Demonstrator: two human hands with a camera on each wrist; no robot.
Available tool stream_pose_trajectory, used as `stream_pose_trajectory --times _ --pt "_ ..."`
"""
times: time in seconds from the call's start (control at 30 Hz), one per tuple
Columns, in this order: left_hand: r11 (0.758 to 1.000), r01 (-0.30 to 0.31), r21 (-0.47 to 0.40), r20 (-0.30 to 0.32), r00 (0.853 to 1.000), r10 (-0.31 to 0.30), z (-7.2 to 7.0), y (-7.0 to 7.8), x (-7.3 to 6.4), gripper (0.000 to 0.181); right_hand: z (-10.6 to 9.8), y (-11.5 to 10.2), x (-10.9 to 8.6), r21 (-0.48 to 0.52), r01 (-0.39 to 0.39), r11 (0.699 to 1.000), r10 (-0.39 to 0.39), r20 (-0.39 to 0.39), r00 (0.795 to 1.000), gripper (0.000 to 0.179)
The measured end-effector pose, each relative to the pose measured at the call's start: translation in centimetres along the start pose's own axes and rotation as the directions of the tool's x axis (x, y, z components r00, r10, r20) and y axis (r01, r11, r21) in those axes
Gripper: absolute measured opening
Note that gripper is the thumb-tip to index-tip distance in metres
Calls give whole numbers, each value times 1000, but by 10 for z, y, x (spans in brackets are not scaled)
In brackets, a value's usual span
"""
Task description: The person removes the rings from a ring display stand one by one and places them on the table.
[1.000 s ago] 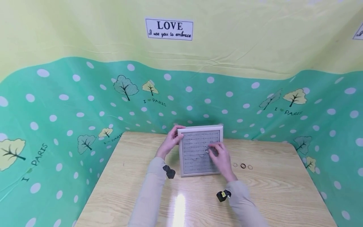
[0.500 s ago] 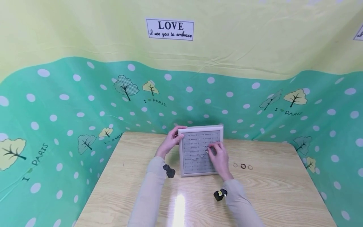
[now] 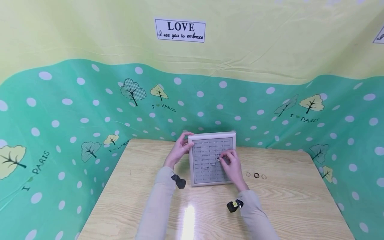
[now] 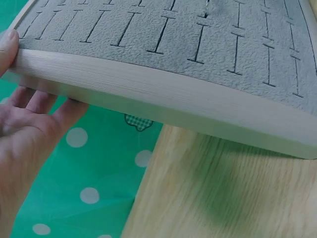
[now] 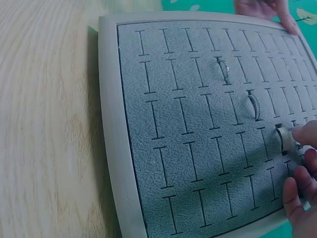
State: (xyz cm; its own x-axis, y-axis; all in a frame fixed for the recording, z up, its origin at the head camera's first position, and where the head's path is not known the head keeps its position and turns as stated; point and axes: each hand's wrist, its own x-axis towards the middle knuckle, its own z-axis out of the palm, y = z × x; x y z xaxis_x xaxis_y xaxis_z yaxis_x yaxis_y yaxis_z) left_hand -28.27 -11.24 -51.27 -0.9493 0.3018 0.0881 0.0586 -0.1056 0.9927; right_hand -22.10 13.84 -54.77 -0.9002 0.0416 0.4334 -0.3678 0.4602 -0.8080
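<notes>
Grips tilted ring tray [image 3: 213,136] by its upper left edge with left hand [image 3: 177,152], thumb in front, fingers behind. Pinches silver ring [image 5: 284,140] between thumb and fingertip of right hand [image 3: 233,166], at a slot right of tray's middle; cannot tell seating depth. Down-left of it: two seated rings [image 5: 255,107]. On table [image 3: 285,206], right of tray: three loose rings [image 3: 256,175].

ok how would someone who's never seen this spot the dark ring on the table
On the wooden table, find the framed grey tray that the left hand holds. Just to its right, beyond the right hand, three rings lie in a short row. The dark ring is the middle one, bolder than the two paler rings flanking it.
</notes>
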Motion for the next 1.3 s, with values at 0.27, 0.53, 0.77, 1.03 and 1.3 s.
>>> stream_pose_trajectory --times 0.27,0.53,0.77,1.03,1.3 --pt "995 -16 -93 -65 998 10 4 -6 -1 42 -4 -1 -1 89 -38 995 37 17 999 12" --pt "995 -33 -98 -117 993 21 6 -8 -3 44 -12 -3 -3 112 -101 989 100 15 995 10" --pt "996 -50 -78 -161 986 37 7 -10 -3 46 -22 -19 -8 155 -161 975 161 15 987 10" --pt "997 -55 -49 -190 981 45 7 -12 -2 49 -34 -39 -18 155 -162 975 168 -29 985 10" --pt "994 -75 -77 -188 980 60 6 -13 -3 48 -42 -31 -26 159 -215 964 226 -53 973 11"
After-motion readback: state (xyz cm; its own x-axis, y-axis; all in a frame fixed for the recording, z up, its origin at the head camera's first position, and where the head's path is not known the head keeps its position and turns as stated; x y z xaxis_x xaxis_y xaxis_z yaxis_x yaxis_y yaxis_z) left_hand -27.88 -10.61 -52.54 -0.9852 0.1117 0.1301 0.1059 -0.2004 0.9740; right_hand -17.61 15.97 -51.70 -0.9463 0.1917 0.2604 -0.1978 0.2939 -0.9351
